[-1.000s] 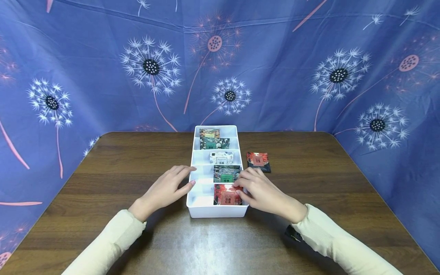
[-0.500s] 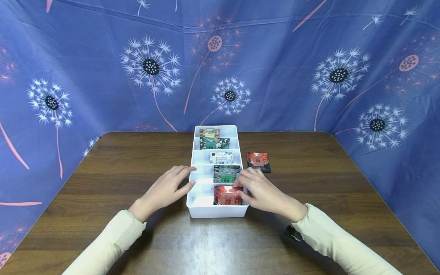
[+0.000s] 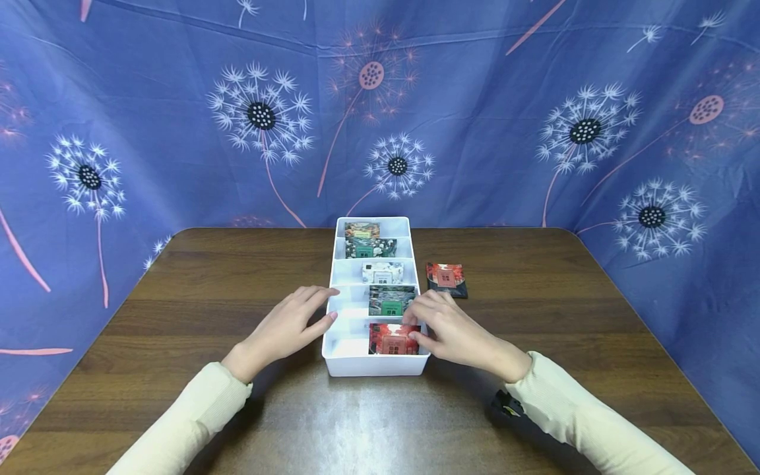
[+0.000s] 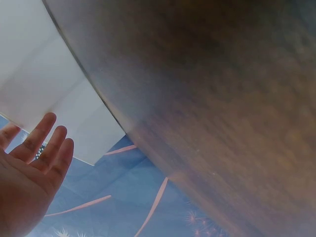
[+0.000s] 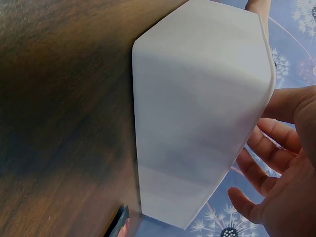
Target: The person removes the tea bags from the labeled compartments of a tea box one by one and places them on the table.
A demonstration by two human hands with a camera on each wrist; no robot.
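A white divided box [image 3: 377, 366] stands on the table. In its nearest compartment is a red tea sachet [image 3: 392, 340]. My right hand [image 3: 451, 330] reaches over the box's right rim and pinches the sachet's right edge between thumb and fingers. The right wrist view shows that hand [image 5: 291, 182] with its fingers over the rim; the box wall hides the sachet there. At the left rim, my left hand [image 3: 291, 323] touches the box with fingers extended. The left wrist view shows this hand [image 4: 29, 182] beside the box wall.
Farther compartments hold a green sachet [image 3: 392, 301], a white sachet [image 3: 382, 272], a dark floral sachet [image 3: 371, 247] and a yellowish sachet [image 3: 362, 229]. Right of the box lie red-and-black sachets [image 3: 446, 278]. A small black item [image 3: 506, 404] lies by the right sleeve. A blue patterned cloth [image 3: 475, 132] hangs behind.
The red sachet's top edge has sunk lower in the nearest compartment, with my right hand still at its right edge. My left hand has kept its place.
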